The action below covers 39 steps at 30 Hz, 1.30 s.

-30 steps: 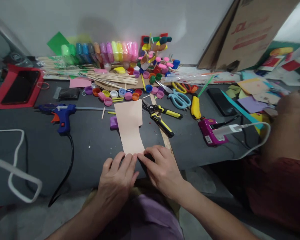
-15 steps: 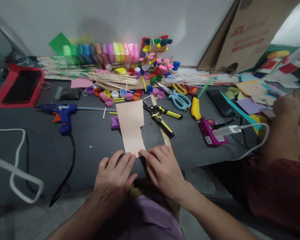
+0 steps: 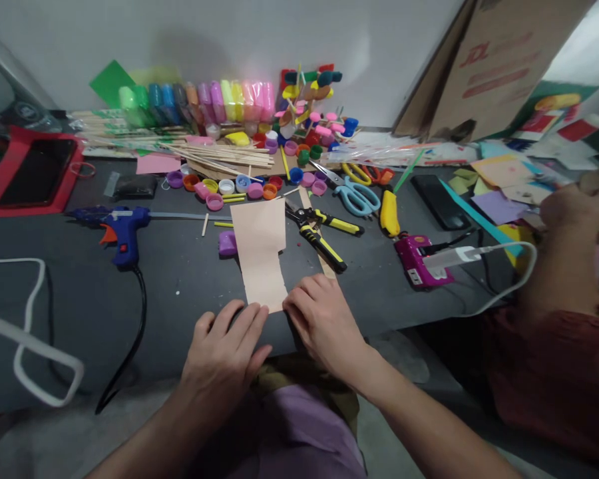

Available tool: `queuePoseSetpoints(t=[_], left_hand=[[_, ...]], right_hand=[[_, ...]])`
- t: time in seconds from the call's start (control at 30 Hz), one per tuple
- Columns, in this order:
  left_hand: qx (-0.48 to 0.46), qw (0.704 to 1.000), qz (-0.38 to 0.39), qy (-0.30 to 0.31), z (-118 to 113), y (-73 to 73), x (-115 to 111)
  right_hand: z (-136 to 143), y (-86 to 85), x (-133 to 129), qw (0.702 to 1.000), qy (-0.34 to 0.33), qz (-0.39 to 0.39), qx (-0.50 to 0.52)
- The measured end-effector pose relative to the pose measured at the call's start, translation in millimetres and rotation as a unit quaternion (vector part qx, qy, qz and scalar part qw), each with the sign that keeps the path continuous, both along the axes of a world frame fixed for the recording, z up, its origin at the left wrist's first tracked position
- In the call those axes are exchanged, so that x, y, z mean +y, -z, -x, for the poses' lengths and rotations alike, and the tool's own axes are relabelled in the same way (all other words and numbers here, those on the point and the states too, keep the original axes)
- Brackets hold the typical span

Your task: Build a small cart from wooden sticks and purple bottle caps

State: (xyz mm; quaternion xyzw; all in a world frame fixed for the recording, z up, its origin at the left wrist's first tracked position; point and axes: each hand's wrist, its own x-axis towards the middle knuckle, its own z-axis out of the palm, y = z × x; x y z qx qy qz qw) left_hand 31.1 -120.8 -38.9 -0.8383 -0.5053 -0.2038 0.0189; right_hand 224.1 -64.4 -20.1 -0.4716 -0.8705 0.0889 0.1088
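Head view | peach paper [image 3: 260, 246] lay beyond left hand [image 3: 223, 349], fingers outstretched onto near edge | right hand [image 3: 325, 319] curled at corner, grip unclear

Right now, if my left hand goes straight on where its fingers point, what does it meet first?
The pale peach paper sheet; your left hand seems to touch its lower edge. Past the sheet, the black-and-yellow pliers lie roughly in line, though depth is hard to judge.

Red letters "JDL" [image 3: 474, 54] on the brown cardboard [image 3: 509, 56] at back right, further red print [image 3: 496, 83] illegible
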Motion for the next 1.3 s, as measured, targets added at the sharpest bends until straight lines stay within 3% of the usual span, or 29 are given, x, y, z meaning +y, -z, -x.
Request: queuePoseSetpoints(t=[0.13, 0.4, 0.67, 0.97, 1.13, 1.3], left_hand=[[0.018, 1.000, -0.010, 0.000, 0.6, -0.4, -0.5], [0.031, 0.999, -0.022, 0.009, 1.8, -1.7, 1.7], [0.050, 0.998, -0.028, -0.023, 9.2, -1.4, -11.1], [0.062, 0.995, -0.064, -0.035, 13.8, -2.6, -14.3], [0.033, 0.997, -0.062, -0.037, 12.9, 2.8, -14.8], [0.036, 0.997, -0.061, -0.041, 13.0, 4.7, -15.9]], right_hand=[[3.0, -3.9, 1.1, 0.999, -0.003, -0.031, -0.034], [10.7, 3.3, -24.8, 0.991, -0.059, -0.111, 0.037], [0.4, 4.6, -41.4, 0.992, 0.005, -0.122, -0.037], [0.6, 11.9, -40.7, 0.986, 0.027, -0.161, -0.021], [0.9, 6.6, -37.4, 0.982, 0.057, -0.178, -0.010], [14.9, 6.4, -39.7, 0.990, -0.022, -0.135, 0.021]])
